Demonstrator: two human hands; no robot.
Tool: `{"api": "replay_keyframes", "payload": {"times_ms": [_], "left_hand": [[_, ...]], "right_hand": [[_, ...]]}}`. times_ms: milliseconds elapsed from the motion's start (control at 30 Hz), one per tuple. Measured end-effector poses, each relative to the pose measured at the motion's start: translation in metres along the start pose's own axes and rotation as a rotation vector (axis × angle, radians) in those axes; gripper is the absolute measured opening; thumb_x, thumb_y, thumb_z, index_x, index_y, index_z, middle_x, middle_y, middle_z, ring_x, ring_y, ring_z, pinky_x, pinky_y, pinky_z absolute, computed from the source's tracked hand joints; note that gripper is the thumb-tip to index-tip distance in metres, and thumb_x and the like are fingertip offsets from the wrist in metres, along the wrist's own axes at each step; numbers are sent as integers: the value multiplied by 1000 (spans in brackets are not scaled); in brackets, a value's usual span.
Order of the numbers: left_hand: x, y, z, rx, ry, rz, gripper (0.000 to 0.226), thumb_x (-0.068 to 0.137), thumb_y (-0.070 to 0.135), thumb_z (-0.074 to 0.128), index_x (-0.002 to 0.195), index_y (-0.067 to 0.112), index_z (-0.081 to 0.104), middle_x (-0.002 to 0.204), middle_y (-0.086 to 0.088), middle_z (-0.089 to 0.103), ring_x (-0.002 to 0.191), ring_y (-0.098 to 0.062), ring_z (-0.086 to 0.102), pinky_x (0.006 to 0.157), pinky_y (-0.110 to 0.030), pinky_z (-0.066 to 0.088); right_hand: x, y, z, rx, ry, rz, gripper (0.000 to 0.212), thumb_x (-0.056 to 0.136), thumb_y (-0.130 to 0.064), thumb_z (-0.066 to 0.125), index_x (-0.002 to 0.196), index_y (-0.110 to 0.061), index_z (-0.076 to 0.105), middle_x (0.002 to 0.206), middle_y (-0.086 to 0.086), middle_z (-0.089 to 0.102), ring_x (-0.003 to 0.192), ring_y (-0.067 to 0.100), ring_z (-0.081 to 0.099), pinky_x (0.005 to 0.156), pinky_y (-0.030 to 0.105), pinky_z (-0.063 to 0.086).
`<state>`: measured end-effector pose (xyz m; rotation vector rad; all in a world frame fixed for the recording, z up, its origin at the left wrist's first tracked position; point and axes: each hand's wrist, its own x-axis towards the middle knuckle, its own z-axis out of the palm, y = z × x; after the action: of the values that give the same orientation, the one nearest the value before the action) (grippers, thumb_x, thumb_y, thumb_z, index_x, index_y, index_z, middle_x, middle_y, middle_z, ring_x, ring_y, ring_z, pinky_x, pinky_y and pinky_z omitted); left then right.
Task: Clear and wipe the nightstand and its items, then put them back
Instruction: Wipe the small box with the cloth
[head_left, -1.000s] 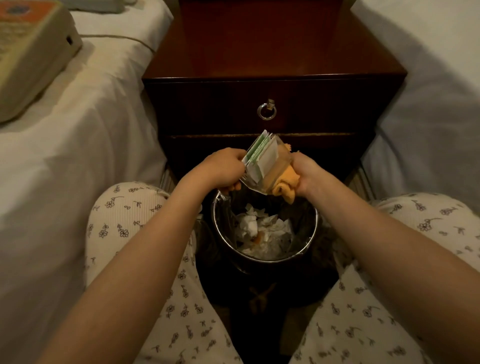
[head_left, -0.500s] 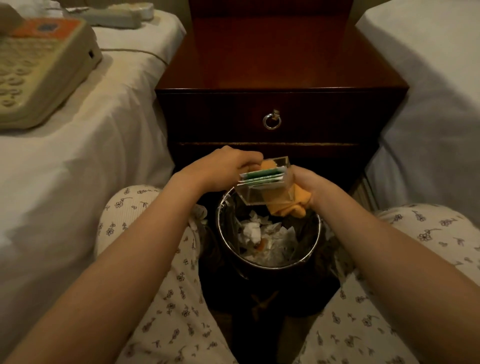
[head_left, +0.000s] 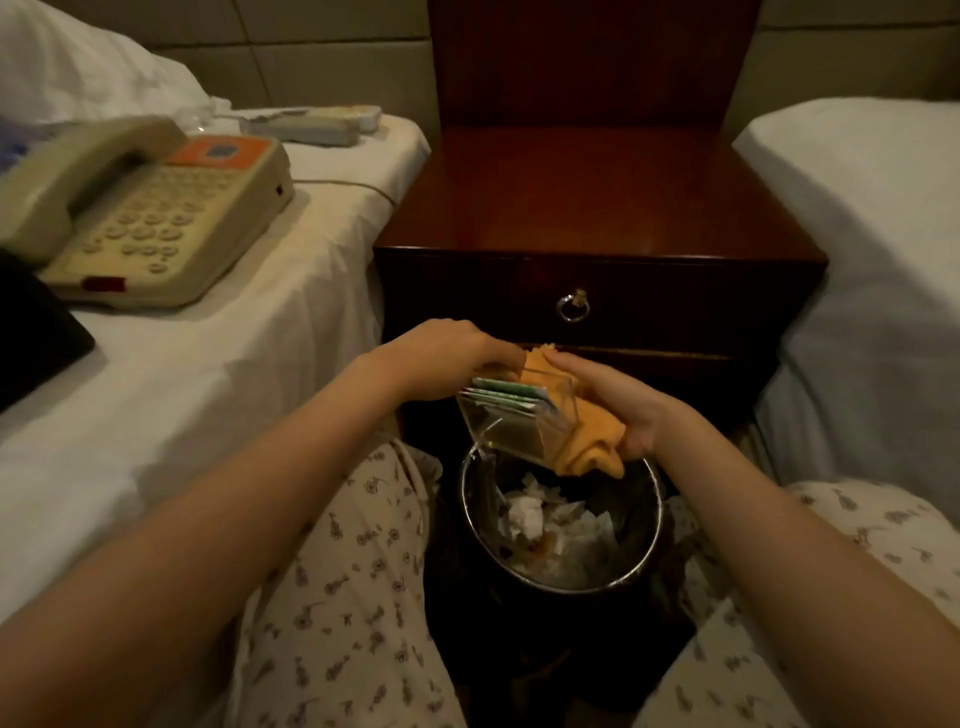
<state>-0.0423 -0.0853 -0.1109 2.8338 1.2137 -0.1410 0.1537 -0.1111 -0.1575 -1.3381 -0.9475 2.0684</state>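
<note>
L hand (head_left: 447, 358) grips clear holder (head_left: 519, 428) at its far rim. R hand (head_left: 618, 410) clutches orange cloth (head_left: 587, 447) against holder's right wall. We hold both over the bin (head_left: 480, 504). Sachets (head_left: 506, 396) inside; holder tipped, long axis left-right. Counter (head_left: 597, 197) straight ahead, above hands; L hand looks nearer. Phone (head_left: 150, 208) on bed (head_left: 234, 364), left.

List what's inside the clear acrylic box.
A stack of flat green-and-white packets lies in the clear acrylic box. The left hand and orange cloth cover its far side, hiding anything there.
</note>
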Motion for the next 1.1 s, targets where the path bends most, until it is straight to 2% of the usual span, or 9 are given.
{"api": "replay_keyframes", "payload": {"times_ms": [133,300,467,567,667,767,833,900,1100], "left_hand": [[1,-6,-17,15,-19,12,31,96,13,47,114,32,62,103,7,67,85,-13,59,64,-27,37],[7,-21,-43,-356,-12,-129,17,92,34,55,100,24,67,80,4,62,66,-9,54,62,-27,44],[4,-40,-81,-614,83,-454,42,94,47,44,125,20,49,85,4,55,63,-12,54,51,-23,45],[-3,-51,-105,-725,134,-637,58,94,53,37,132,10,41,97,-4,55,80,-18,58,64,-28,48],[-16,-57,-127,-869,90,-747,74,89,64,34,138,8,37,115,-13,54,96,-26,57,68,-29,50],[-26,-62,-140,-983,2,-757,78,86,69,28,138,12,37,106,-10,55,88,-22,57,78,-32,48],[-28,-69,-144,-965,43,-749,68,88,66,32,131,14,44,102,-8,54,89,-22,56,76,-31,48],[-26,-83,-147,-926,122,-748,50,90,60,39,116,19,48,93,-6,55,79,-19,57,64,-26,50],[-17,-139,-161,-854,333,-841,30,90,21,55,110,-1,58,86,-14,63,57,-17,59,48,-21,53]], "right_hand": [[-10,-17,11,-139,-60,4,42,66,-42,63,97,-14,64,86,10,70,80,24,65,78,37,51],[-12,-41,24,-156,13,-76,43,60,-38,66,97,-17,61,85,11,68,77,26,63,78,37,50],[-9,-81,39,-148,42,-102,46,66,-38,67,103,-11,61,79,12,70,70,27,63,68,34,50],[1,-108,57,-113,128,-140,43,81,-39,62,115,-16,50,110,14,63,82,32,63,68,37,53],[25,-132,82,-91,249,-221,76,76,-43,67,140,-28,29,135,10,45,110,34,56,86,47,53],[44,-153,110,34,263,-293,93,65,-43,71,143,-22,24,123,13,52,103,34,59,68,41,57],[56,-168,128,50,276,-352,90,58,-46,71,136,-19,34,122,14,55,103,33,59,66,36,56],[66,-179,143,43,304,-381,99,44,-50,71,133,-18,40,120,11,56,105,32,57,84,40,53],[98,-213,165,16,276,-448,110,36,-55,77,133,-17,44,121,7,58,106,30,58,95,43,49]]}}
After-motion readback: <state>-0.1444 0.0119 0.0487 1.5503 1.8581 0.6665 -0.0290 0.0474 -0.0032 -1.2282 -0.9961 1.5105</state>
